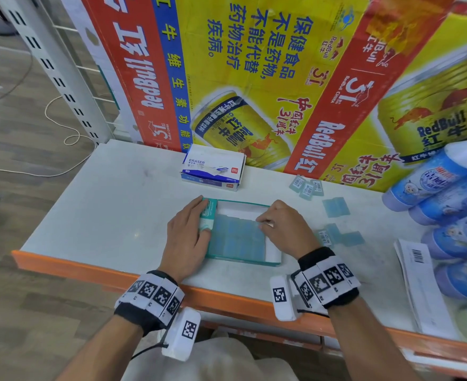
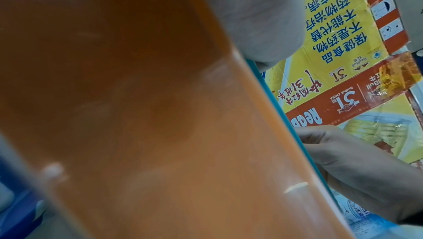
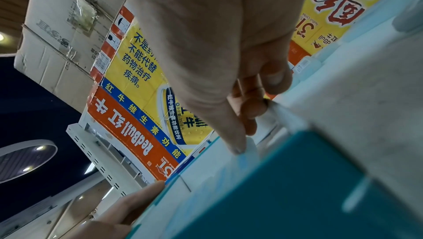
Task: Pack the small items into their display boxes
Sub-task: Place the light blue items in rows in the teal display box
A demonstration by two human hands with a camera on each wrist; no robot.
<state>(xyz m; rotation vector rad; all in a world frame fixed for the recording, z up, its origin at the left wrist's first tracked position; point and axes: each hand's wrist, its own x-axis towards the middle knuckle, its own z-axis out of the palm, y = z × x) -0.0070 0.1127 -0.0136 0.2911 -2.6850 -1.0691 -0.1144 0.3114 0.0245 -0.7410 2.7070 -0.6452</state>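
Observation:
An open teal display box lies on the white shelf, its floor mostly covered with small blue packets. My left hand lies along the box's left wall with fairly straight fingers, the thumb on the flap. My right hand hovers over the box's right part and pinches one blue packet between thumb and curled fingers. In the right wrist view the packet sits at the fingertips above the teal box. More loose packets lie to the right of the box, with others nearer.
A white and blue eraser box stands behind the display box. Blue bottles are stacked at the right, with a barcoded paper sheet before them. A Red Bull carton walls off the back. The shelf's orange edge runs along the front.

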